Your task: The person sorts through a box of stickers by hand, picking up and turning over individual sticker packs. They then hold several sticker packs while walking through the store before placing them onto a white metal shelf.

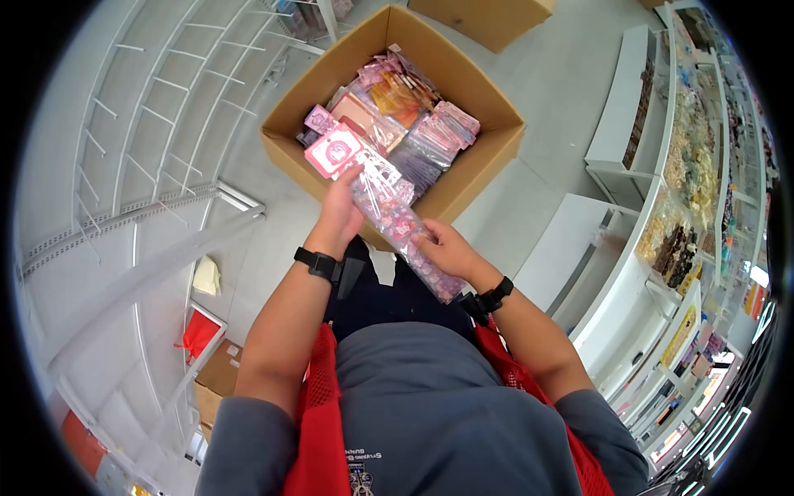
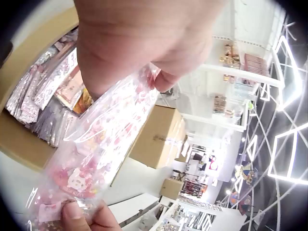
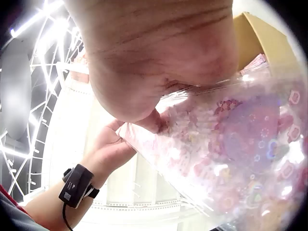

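**Both hands on one clear packet above the open box**

Your right hand (image 1: 447,248) pinches the near end of a long clear packet of pink trinkets (image 1: 395,217), grip clamped on the plastic; your left hand (image 1: 341,211) holds the far end, thumb and fingers curled round it beside a pink card header (image 1: 335,151); the packet hangs tilted over the near wall of the cardboard box (image 1: 463,178), which stands on the floor, packed with more pink and purple packets (image 1: 430,136); white shelves (image 1: 616,124) stand to your right.

Clear pink-print pkt (image 1: 395,217) held aslant above box.
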`<state>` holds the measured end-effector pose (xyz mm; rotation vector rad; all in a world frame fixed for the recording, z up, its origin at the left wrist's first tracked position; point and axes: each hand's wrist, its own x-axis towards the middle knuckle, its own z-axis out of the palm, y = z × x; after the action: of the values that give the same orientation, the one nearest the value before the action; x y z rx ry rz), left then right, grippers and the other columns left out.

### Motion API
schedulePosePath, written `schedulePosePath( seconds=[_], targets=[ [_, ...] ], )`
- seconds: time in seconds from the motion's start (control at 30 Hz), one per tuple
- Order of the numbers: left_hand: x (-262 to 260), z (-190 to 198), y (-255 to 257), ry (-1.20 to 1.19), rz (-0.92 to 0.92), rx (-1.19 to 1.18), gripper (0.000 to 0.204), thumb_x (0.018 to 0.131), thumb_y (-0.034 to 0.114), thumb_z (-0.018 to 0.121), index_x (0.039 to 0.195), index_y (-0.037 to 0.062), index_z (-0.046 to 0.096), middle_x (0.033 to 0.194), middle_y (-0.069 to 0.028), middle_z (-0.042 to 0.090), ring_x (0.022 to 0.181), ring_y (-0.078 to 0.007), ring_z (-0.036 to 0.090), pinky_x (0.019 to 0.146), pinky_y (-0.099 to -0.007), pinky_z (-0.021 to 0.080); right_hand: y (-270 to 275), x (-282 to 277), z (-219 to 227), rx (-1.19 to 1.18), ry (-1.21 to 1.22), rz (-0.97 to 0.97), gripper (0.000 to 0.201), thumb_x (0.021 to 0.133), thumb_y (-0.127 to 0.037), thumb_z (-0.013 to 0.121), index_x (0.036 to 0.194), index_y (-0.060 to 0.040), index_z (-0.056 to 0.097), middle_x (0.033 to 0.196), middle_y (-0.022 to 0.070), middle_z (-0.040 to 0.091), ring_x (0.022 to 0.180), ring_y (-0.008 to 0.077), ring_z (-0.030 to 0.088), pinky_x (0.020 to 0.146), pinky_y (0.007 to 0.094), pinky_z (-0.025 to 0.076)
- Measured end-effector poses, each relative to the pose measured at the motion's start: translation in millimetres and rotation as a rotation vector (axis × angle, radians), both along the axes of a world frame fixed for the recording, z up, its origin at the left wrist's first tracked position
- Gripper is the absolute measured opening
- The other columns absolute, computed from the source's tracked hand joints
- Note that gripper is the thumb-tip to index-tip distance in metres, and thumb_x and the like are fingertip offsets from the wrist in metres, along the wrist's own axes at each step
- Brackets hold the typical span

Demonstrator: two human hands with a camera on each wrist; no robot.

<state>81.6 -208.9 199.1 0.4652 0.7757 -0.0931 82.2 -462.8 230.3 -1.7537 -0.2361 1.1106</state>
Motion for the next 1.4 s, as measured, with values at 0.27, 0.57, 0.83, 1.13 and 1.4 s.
schedulePosePath(
  seconds=[0.27,0.57,0.83,1.13,1.4],
  targets=[
    [-4,-48,-38,0.140,0.018,-0.023,0.039,0.102,0.013,0.056,0.135,-0.0057,0.055,0.132,-0.0210,0.066,0.120,-0.0352,0.065,0.110,-0.0523,0.050,-34,4,-46,-0.051,0.327,0.025,0.036,0.108,-0.023,0.061,0.137,-0.0006,0.060,0.094,0.0004,0.067,0.080,0.0072,0.059,0.072,0.0276,0.052],
    [-2,-107,21,0.337,-0.065,0.042,0.025,0.100,0.002,0.054,0.124,-0.0033,0.056,0.123,-0.0181,0.066,0.115,-0.0314,0.068,0.102,-0.0560,0.056,21,23,-90,-0.229,0.271,0.057,0.034,0.106,-0.025,0.060,0.132,-0.0034,0.060,0.084,0.0066,0.066,0.071,0.0149,0.062,0.068,0.0352,0.052],
    [30,-219,107,0.441,-0.158,0.125,0.031,0.095,0.001,0.057,0.126,0.0074,0.055,0.120,-0.0103,0.064,0.107,-0.0242,0.064,0.088,-0.0427,0.053,100,68,-180,-0.274,0.153,0.081,0.028,0.103,-0.025,0.060,0.116,0.0000,0.061,0.082,0.0146,0.063,0.078,0.0226,0.063,0.074,0.0410,0.053],
    [120,-321,156,0.685,-0.241,0.293,0.030,0.096,0.003,0.055,0.123,0.0119,0.060,0.117,-0.0049,0.063,0.104,-0.0221,0.062,0.094,-0.0474,0.052,168,146,-295,-0.459,-0.035,0.061,0.042,0.094,-0.022,0.056,0.128,0.0018,0.065,0.112,0.0282,0.071,0.104,0.0447,0.069,0.092,0.0472,0.054],
    [142,-404,189,0.903,-0.308,0.335,0.037,0.096,0.008,0.053,0.131,0.0207,0.052,0.128,-0.0047,0.057,0.110,-0.0220,0.056,0.092,-0.0462,0.049,200,139,-395,-0.492,-0.250,-0.070,0.036,0.093,-0.016,0.059,0.124,-0.0001,0.068,0.120,0.0252,0.070,0.112,0.0434,0.066,0.099,0.0494,0.053]
  ],
)
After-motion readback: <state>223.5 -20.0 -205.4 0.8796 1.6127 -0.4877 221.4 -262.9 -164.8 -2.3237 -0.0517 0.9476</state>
